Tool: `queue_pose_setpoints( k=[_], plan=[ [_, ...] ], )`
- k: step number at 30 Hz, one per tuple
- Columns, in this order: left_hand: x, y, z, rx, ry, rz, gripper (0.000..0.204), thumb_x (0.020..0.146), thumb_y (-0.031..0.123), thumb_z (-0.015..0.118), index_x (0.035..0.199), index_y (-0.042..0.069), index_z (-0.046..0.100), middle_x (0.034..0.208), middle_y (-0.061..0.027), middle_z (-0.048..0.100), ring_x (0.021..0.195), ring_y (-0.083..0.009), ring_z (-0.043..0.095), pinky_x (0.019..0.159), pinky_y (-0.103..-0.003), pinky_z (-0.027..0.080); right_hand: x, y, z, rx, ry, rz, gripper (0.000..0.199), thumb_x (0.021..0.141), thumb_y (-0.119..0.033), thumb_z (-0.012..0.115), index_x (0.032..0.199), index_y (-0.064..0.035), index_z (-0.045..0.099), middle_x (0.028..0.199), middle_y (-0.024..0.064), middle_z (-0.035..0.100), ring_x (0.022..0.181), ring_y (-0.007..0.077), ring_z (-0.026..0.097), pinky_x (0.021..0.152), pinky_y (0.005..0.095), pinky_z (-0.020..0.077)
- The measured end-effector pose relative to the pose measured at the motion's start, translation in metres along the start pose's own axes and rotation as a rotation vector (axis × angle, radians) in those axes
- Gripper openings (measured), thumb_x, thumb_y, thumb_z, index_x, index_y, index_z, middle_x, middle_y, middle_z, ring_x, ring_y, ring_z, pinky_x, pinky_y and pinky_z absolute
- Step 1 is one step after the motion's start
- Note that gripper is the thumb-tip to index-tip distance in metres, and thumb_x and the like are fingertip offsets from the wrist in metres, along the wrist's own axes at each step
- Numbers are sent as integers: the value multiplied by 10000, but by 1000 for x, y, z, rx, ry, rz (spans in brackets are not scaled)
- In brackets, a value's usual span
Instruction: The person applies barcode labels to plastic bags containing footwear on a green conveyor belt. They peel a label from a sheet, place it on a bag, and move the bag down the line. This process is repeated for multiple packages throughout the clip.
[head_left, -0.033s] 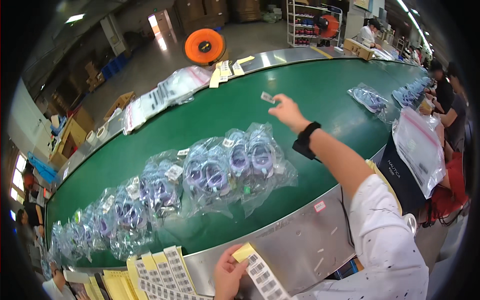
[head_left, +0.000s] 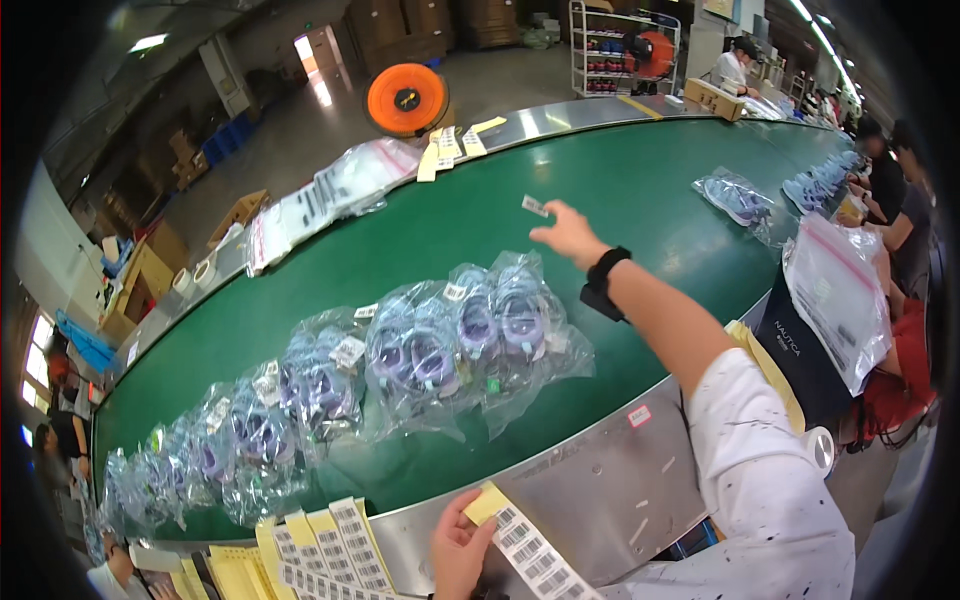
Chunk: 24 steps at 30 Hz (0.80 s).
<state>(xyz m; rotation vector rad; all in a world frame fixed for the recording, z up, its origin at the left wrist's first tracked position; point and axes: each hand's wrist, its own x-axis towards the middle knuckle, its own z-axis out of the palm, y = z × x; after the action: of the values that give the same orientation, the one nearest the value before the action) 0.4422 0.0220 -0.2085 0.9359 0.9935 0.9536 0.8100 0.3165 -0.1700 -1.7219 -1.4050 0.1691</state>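
Nothing has shifted since the earlier frame, taken at the same instant: hands, bags and belt all sit as they did.

Reaching out over the green conveyor belt (head_left: 420, 240), the right hand (head_left: 568, 235) hovers with its fingers loosely spread, its grip open and empty. A small barcode sticker (head_left: 535, 206) lies on the belt just beyond its fingertips; whether a fingertip touches it cannot be told. A black watch (head_left: 604, 277) sits on that wrist, and a white sleeve (head_left: 760, 480) covers the upper arm.

Down at the lower edge, the left hand (head_left: 458, 550) has its grip closed on a strip of barcode labels (head_left: 525, 545), pinching it by the yellow backing at the top end, over the steel rim (head_left: 600, 480) of the conveyor. Sheets of more barcode labels (head_left: 330, 550) lie just to the left of that hand.

Between the two hands, a row of clear plastic bags holding purple shoes (head_left: 440, 340) runs along the belt towards the left. Further bagged shoes (head_left: 738, 198) lie well apart on the right, near other people at the belt's edge. An orange reel (head_left: 406, 98) stands beyond the far side.
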Motion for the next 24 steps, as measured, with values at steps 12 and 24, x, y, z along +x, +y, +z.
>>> queue_pose_setpoints(
  k=[12, 24],
  plan=[
    [17, -35, 13, -40, 317, 215, 406, 855, -59, 491, 1255, -39, 427, 1112, -155, 575, 941, -167, 593, 781, -256, 488, -54, 59, 14, 1104, -224, 625, 791, 788, 58, 627, 1431, -81, 187, 885, 126, 638, 714, 161, 589, 634, 310, 478],
    [18, -41, 13, 53, 275, 180, 420, 885, -23, 528, 1290, -23, 417, 1141, -142, 575, 987, -185, 587, 830, -285, 478, 9, 54, -1, 695, -338, 452, 125, 815, -161, 688, 832, -77, 598, 874, 45, 625, 790, 116, 565, 675, 262, 456]
  ],
)
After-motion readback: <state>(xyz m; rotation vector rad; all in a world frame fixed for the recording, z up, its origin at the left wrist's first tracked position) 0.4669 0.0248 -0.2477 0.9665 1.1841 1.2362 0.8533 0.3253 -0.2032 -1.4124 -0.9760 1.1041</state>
